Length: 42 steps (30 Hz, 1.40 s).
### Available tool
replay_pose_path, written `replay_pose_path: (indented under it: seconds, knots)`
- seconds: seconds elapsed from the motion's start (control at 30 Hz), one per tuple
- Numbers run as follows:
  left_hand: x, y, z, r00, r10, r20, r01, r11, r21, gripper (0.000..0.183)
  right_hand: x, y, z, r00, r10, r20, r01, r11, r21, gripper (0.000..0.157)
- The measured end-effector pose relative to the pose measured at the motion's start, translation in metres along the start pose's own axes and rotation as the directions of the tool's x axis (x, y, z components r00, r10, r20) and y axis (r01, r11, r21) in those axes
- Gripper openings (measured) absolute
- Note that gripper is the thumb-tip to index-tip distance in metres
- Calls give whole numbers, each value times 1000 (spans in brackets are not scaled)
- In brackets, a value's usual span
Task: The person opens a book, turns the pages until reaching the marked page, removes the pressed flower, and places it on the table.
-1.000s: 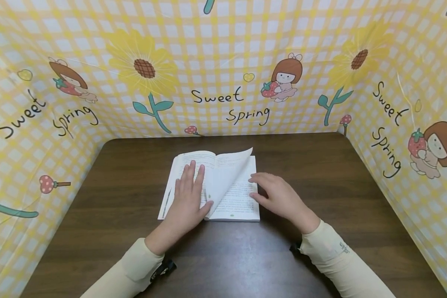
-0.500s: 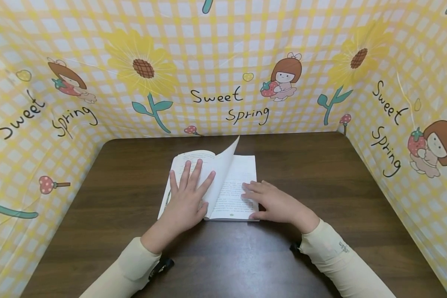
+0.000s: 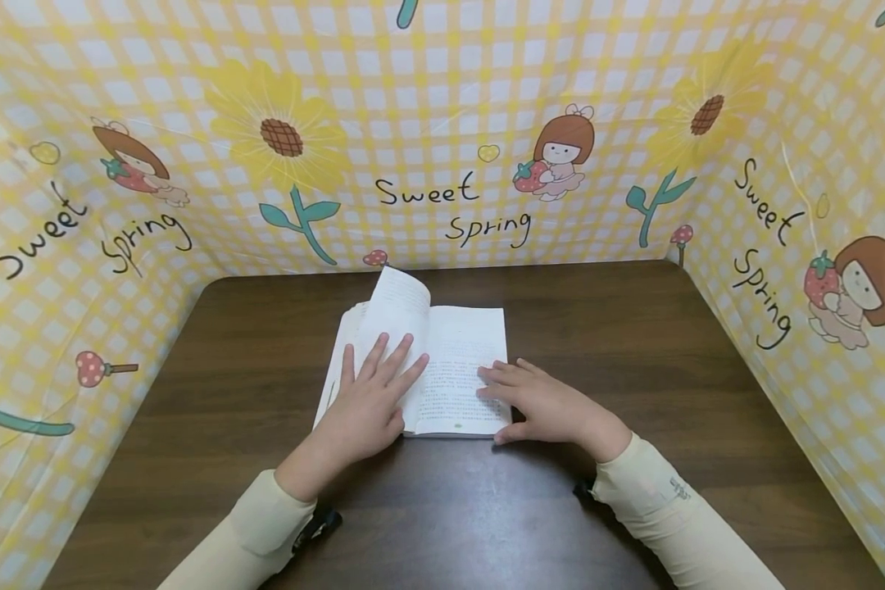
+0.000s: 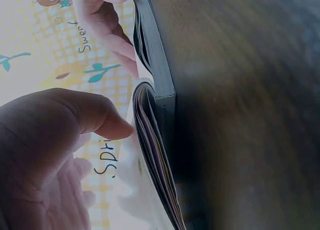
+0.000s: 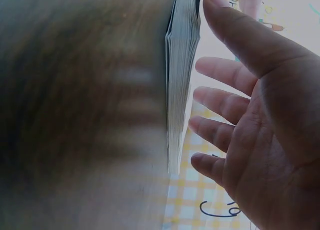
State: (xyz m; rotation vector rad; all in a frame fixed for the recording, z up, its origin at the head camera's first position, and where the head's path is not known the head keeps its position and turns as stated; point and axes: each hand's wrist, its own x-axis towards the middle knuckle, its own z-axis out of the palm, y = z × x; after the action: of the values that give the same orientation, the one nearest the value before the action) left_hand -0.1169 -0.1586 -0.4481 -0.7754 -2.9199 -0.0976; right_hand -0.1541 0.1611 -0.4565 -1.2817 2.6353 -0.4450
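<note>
Cream sleeves: left one (image 3: 254, 524) and right one (image 3: 678, 516) come in from the near edge, cuffs at both wrists.
Black wrist straps: dark bits under both cuffs, left (image 3: 317, 528) and right (image 3: 583, 492); detail too small to tell.
Left hand (image 3: 365, 410): palm down over the left side of the book, fingers straight and spread apart, clamped on nothing; fingertips lie against the risen leaf, thumb tip by the gutter.
Right hand (image 3: 542, 401): at the right edge of the book, fingers apart and slightly bent, clamped on nothing; fingertips reach over the printed page, thumb near the lower right corner; contact cannot be told for sure.
White paperback book (image 3: 457, 373): lies open in the middle of the table, between the two hands; right block thick, left block thinner and bulging at the gutter, some leaf edges pinkish and yellowish in the left wrist view.
Right page: rows of small dark print, unreadable; small green mark (image 3: 458, 425) at the bottom.
Risen white leaf (image 3: 398, 307): over the left side, upper part curved up off the block, top corner pointing past the book's far edge.
Dark brown wood-grain table (image 3: 597, 319): under the book, light glare at the near middle.
Yellow-and-white checked cloth (image 3: 413, 98): walls behind and both sides, printed with sunflowers (image 3: 280, 137), cartoon girls with strawberries, "Sweet Spring" lettering.
</note>
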Motion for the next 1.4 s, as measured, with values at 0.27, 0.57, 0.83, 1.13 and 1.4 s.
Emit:
replay_pose_path:
  seconds: [0.27, 0.57, 0.83, 1.13, 1.4]
  knots:
    - [0, -1, 2, 997, 51, 55, -46, 995, -86, 72, 0, 0, 0, 1000, 19, 16, -19, 1000, -8, 78]
    - [-1, 0, 3, 986, 24, 165, 3, 987, -160, 66, 0, -1, 0, 999, 27, 27, -26, 1000, -16, 79]
    - [-2, 0, 4, 976, -27, 217, 67, 981, -180, 57, 0, 1, 1, 998, 41, 42, -40, 999, -22, 78]
    - [-1, -1, 8, 968, -58, 243, 109, 973, -202, 70, -1, 2, -1, 999, 14, 41, -13, 1000, -27, 75]
    - [-1, -1, 9, 968, -72, 241, 126, 968, -217, 74, -2, 3, -5, 999, -32, 28, 33, 999, -33, 48]
